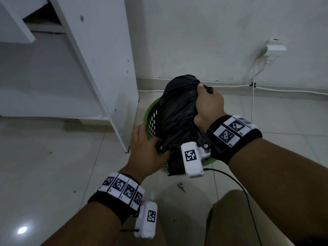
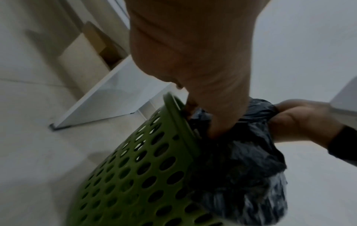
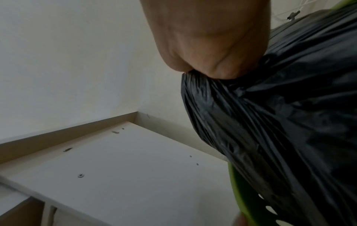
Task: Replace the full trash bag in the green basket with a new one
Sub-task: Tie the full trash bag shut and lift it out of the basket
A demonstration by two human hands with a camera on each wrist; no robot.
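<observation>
Head view: right hand (image 1: pixel 208 105) clenches soft, bulky black bag (image 1: pixel 175 110) neck; left hand (image 1: pixel 148 148) grips bag edge at green basket (image 1: pixel 150 118) rim.

Black wristbands (image 1: pixel 234 139) — white coded tags, white camera boxes (image 1: pixel 191 159), black cable (image 1: pixel 236 181).
</observation>
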